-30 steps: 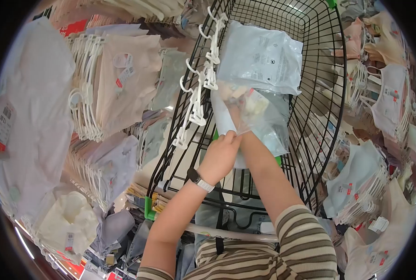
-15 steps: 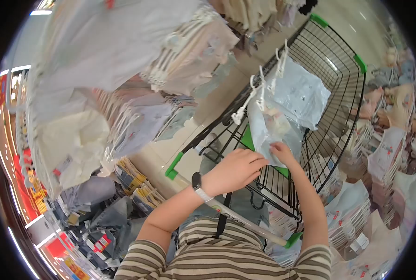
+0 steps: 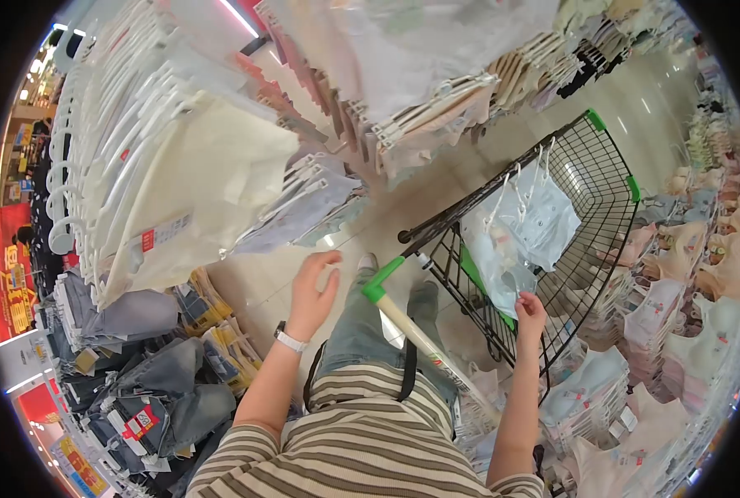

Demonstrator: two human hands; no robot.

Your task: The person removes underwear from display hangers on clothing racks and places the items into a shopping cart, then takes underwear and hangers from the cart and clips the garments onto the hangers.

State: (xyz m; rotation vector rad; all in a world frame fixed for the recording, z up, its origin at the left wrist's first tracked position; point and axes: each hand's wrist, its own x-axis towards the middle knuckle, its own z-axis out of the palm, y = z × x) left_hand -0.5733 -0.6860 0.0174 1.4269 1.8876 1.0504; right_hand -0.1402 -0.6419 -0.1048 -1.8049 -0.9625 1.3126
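My right hand [image 3: 530, 310] pinches the near edge of a pale blue garment in clear plastic wrap [image 3: 496, 270]. That garment lies in the shopping cart [image 3: 590, 274], touching another pale blue garment [image 3: 548, 232]. White plastic hangers [image 3: 494, 214] stick up from the pair. To the left of the cart handle [image 3: 436, 353], my left hand [image 3: 315, 290] is held in the air, open, fingers bent slightly and apart. It holds nothing. Nearest to it are hanging lilac garments [image 3: 299, 207] and a cream garment on a hanger [image 3: 212, 178] with a red and white tag.
Folded jeans [image 3: 166, 365] and yellow-banded packs [image 3: 225, 340] are stacked at lower left. Pastel garments [image 3: 432, 124] hang at the top. More racked garments [image 3: 590, 386] line the right side, close to the cart. Tiled floor [image 3: 337, 257] runs between the racks.
My left hand has moved left from the cart toward the hanging clothes, and its fingers are apart. My right hand stays at the wrapped garment's edge. The view has swung left.
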